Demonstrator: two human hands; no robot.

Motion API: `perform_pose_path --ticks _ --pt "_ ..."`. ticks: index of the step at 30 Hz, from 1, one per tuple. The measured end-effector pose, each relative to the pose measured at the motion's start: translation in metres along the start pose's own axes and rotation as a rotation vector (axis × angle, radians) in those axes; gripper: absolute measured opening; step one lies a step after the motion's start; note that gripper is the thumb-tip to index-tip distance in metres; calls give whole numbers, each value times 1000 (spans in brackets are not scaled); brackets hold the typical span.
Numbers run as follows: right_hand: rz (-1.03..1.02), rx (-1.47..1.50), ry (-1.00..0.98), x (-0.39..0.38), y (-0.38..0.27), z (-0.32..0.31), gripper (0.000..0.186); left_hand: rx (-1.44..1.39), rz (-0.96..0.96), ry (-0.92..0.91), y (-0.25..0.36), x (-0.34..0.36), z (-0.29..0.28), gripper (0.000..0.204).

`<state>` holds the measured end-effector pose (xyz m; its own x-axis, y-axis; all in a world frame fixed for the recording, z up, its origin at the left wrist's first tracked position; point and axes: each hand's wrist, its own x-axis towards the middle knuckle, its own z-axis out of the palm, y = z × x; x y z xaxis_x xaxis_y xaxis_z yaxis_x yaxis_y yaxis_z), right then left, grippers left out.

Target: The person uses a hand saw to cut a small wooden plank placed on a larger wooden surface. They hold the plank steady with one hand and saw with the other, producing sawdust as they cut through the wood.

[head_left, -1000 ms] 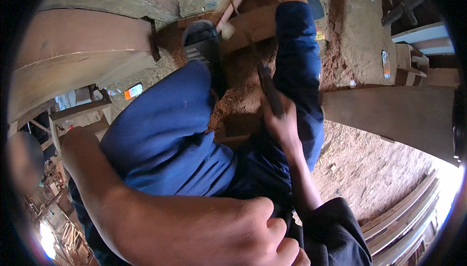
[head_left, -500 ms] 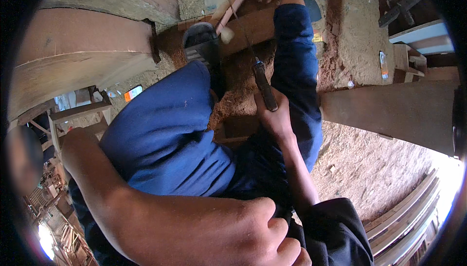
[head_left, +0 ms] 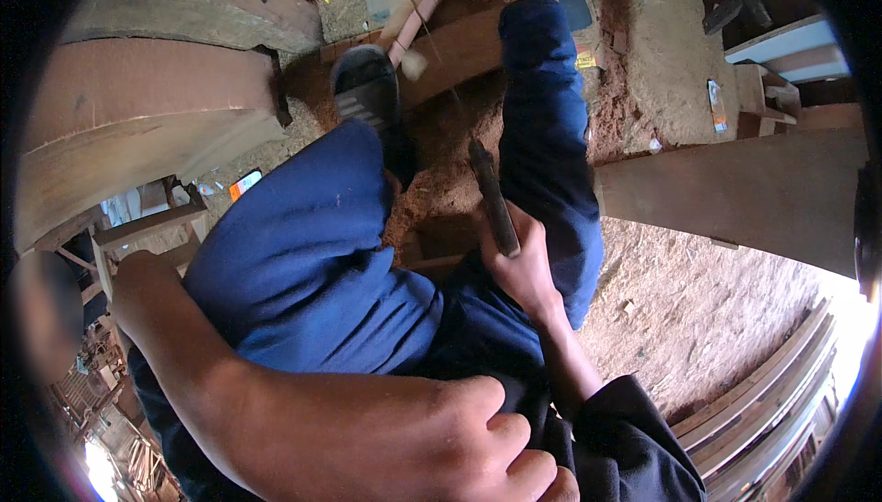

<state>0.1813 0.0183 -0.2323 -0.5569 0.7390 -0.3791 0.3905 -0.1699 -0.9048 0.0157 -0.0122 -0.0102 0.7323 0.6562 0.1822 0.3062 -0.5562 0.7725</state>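
Your work looks partway along, as far as it can be judged from here. Your right hand (head_left: pixel 524 268) is wrapped around the dark handle of a long, thin-bladed hand tool (head_left: pixel 494 203), which sits between your blue trouser legs (head_left: pixel 303 236) and points away from you toward a wooden plank (head_left: pixel 469 47). That plank lies crosswise beyond the tool, its near end just beside your dark shoe (head_left: pixel 367 89), with a narrow rail (head_left: pixel 432 6) running off behind it. Reddish-brown dust (head_left: pixel 397 226) on the ground between your legs suggests that some wood has already been cut or scraped. You have no separated piece in sight and the plank seems whole, so the job is probably unfinished; whether the blurred blade touches the wood cannot be told. Your left hand (head_left: pixel 487 438) lies across your lap, fingers curled; you cannot tell from here whether it's clasping anything.
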Motion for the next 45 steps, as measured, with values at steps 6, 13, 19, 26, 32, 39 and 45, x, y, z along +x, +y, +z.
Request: perform_pose_path --ticks 6,13,19,26,32,39,45 --pt "65 21 57 -27 8 -9 16 53 -35 44 4 -4 11 10" --pt "18 98 62 28 11 3 19 72 -40 203 3 1 15 10" --pt "139 0 3 -13 -10 -19 15 -4 -63 106 -5 -4 4 10" --pt "-54 -38 59 41 14 9 16 30 -51 111 1 1 10 12" --pt "17 -36 49 -14 -5 -7 16 -7 -38 61 -7 -5 1 12" --pt "-46 15 50 48 11 3 14 207 3 136 1 2 8 13" --pt "26 -10 22 -12 -13 -8 17 93 -12 24 -6 2 -15 10"
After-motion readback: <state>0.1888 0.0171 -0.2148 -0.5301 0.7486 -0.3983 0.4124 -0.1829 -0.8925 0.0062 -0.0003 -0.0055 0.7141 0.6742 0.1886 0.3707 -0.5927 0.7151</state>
